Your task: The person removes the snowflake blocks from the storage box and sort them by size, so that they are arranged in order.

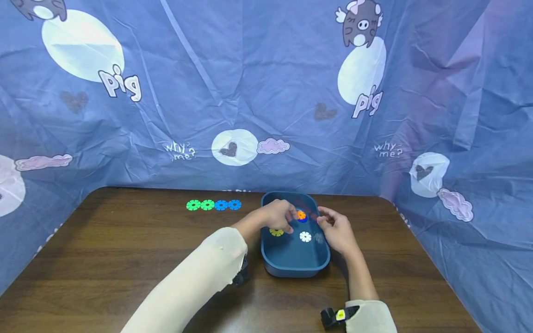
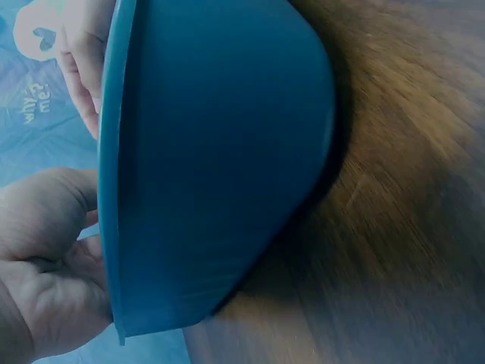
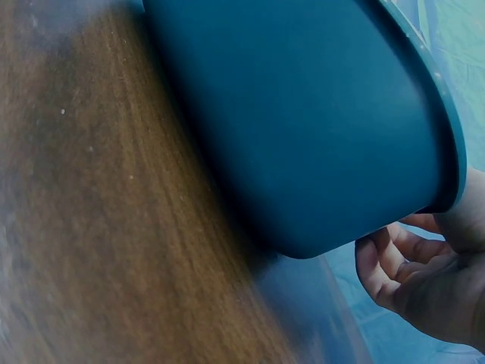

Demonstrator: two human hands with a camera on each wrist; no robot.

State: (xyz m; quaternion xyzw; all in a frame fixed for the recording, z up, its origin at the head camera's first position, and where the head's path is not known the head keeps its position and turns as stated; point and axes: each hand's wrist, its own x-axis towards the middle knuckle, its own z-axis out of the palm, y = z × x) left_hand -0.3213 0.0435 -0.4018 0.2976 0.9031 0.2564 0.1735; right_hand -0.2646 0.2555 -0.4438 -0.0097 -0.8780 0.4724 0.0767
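My left hand (image 1: 280, 215) reaches over the near-left rim into a blue plastic basin (image 1: 291, 256), its thumb and index finger apart. Its index fingertip is close to an orange flower-shaped disc (image 1: 301, 214) that overlaps a blue disc (image 1: 302, 220). Partly under this hand lies a yellow disc (image 1: 276, 232); a white disc (image 1: 305, 237) sits to its right. My right hand (image 1: 338, 231) holds the basin's right rim. In the right wrist view, that hand's curled fingers (image 3: 369, 265) show outside the basin wall, while the rim hides the thumb's tip.
Left of the basin, two green discs (image 1: 200, 205) and two blue discs (image 1: 227, 205) form a row on the brown wooden table (image 1: 125, 259). A blue printed cloth (image 1: 266, 69) hangs behind the table's far edge. Black cameras are strapped at both wrists.
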